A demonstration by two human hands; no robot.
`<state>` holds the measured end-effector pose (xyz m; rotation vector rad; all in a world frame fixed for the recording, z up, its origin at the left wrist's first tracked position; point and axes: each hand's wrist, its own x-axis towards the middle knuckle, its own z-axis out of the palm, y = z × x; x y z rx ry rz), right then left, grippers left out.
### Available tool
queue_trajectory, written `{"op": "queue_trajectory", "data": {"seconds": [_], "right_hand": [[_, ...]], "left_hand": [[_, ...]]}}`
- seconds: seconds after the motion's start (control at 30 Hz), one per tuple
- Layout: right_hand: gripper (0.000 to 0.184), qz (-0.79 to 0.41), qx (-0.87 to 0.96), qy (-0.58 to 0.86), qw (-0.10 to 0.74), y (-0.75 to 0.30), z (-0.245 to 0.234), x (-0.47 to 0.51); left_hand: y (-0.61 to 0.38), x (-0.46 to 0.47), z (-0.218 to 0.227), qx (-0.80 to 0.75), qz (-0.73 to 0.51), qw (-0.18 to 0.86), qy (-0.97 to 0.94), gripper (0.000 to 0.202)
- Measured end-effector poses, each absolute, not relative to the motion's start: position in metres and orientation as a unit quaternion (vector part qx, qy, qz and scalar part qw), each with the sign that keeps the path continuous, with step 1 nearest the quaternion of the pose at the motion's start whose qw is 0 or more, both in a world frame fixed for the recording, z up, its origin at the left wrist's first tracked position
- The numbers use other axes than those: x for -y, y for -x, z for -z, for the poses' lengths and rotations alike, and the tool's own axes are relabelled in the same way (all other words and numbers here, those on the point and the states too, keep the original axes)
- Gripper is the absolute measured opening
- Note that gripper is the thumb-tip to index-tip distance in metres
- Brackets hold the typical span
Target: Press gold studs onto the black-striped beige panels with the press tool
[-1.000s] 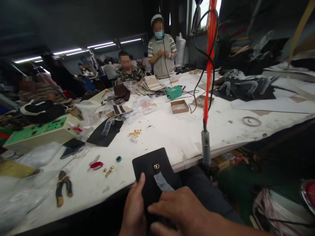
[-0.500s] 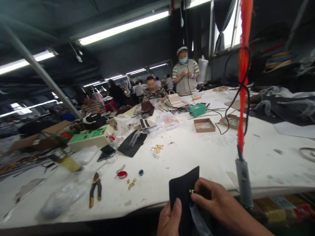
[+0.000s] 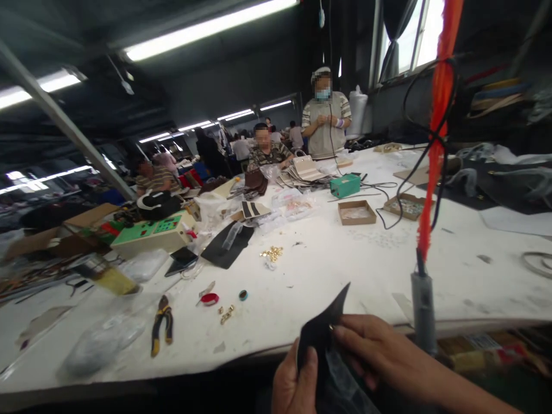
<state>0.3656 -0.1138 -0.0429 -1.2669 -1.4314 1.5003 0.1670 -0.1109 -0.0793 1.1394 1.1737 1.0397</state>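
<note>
My left hand point(image 3: 295, 379) grips a black leather-like panel point(image 3: 321, 328) by its left edge, thumb on top, at the table's front edge. The panel is tilted and bent, with its upper corner pointing up. My right hand point(image 3: 375, 351) is closed at the panel's right side, its thumb and fingers around that edge. A small gold metal fitting point(image 3: 331, 328) shows at the right thumb tip, mostly hidden. A strip of clear plastic film point(image 3: 345, 376) hangs from the panel between the hands.
Pliers point(image 3: 162, 326), a red oval object point(image 3: 210, 299), loose gold fittings point(image 3: 271, 253) and another black panel point(image 3: 228, 244) lie on the white table. An orange-wrapped cord with a grey handle point(image 3: 422, 310) hangs at right. Beyond are a cardboard tray point(image 3: 356, 213), a green box point(image 3: 345, 185) and co-workers.
The panel has bent and tilted, its top corner now sharper. My right fingers have moved from the gold fitting's front to around the panel's edge. The view has shifted slightly.
</note>
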Motion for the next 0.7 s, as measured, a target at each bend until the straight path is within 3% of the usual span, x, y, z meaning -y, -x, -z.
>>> {"op": "queue_trajectory", "data": {"seconds": [0.1,0.43,0.57,0.7], "right_hand": [[0.057,-0.607,0.496,0.475,0.399,-0.354,0.055,0.115],[0.049,-0.760,0.169,0.327,0.536,-0.313,0.061,0.123],[0.048,-0.787,0.112,0.289,0.533,-0.307,0.064,0.124],[0.054,-0.786,0.263,0.348,0.437,-0.332,0.057,0.114]], "left_hand": [[-0.166,0.113,0.071,-0.519,-0.438,0.538,-0.500,0.060],[-0.170,0.118,0.074,-0.550,-0.467,0.511,-0.467,0.070],[-0.173,0.123,0.079,-0.556,-0.488,0.516,-0.432,0.070],[-0.171,0.117,0.074,-0.553,-0.513,0.511,-0.413,0.064]]}}
